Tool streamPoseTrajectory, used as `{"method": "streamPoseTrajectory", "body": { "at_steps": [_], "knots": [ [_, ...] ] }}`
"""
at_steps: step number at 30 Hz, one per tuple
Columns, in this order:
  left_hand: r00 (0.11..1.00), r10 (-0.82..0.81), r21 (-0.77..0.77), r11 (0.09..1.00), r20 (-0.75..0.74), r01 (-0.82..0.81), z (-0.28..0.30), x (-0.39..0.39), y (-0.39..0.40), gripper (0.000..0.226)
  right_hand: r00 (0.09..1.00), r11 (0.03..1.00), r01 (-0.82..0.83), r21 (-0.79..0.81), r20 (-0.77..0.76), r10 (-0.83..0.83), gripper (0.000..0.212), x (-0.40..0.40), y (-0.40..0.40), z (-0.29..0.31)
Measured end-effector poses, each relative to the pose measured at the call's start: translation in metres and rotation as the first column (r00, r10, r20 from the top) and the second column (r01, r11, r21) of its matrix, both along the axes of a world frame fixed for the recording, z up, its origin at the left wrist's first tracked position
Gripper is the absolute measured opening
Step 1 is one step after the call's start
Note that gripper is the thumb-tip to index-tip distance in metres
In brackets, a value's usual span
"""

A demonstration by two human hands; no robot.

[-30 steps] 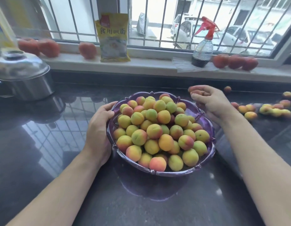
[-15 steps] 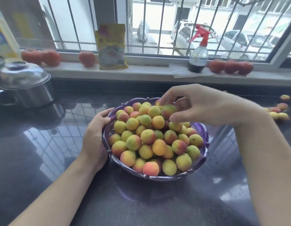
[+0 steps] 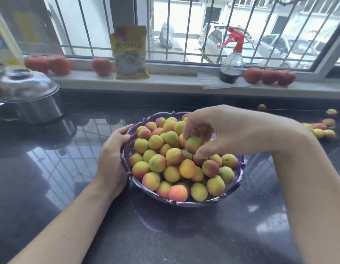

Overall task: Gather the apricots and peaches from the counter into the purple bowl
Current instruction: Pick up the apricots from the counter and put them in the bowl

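A purple bowl (image 3: pixel 239 174) stands on the dark counter, heaped with several yellow, green and pink apricots. My left hand (image 3: pixel 112 161) grips the bowl's left rim. My right hand (image 3: pixel 220 130) hovers over the pile and pinches a green-and-pink apricot (image 3: pixel 193 144) between thumb and fingers, low against the heap. More loose apricots (image 3: pixel 324 130) lie on the counter at the far right, and one apricot (image 3: pixel 261 107) sits alone near the back wall.
A steel pot with lid (image 3: pixel 26 100) stands at the left. On the windowsill are red tomatoes (image 3: pixel 269 76), more tomatoes (image 3: pixel 49 64), a yellow packet (image 3: pixel 130 54) and a spray bottle (image 3: pixel 232 61). Barred window behind.
My right hand came from the counter at the right over the bowl with fruit, then sank lower onto the pile. My left hand stayed on the rim.
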State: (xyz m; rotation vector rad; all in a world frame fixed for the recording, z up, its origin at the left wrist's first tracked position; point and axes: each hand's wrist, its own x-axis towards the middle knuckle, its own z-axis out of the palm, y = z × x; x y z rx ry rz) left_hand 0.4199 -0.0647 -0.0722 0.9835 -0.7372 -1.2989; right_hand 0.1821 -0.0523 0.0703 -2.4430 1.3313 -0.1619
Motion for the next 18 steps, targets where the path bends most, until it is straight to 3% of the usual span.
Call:
{"method": "streamPoseTrajectory", "body": {
  "at_steps": [4,18],
  "knots": [
    [1.000,-0.004,-0.004,1.000,0.011,0.004,0.0001,0.0008,-0.0002,0.034,0.995,0.999,-0.024,-0.038,-0.101,0.020,0.034,0.0055,-0.0015,-0.0053],
    [1.000,-0.015,-0.015,1.000,0.011,0.015,0.0027,-0.0017,0.0020,0.032,0.994,1.000,-0.018,0.000,-0.112,0.018,0.038,0.0012,0.0017,-0.0006]
  ]
}}
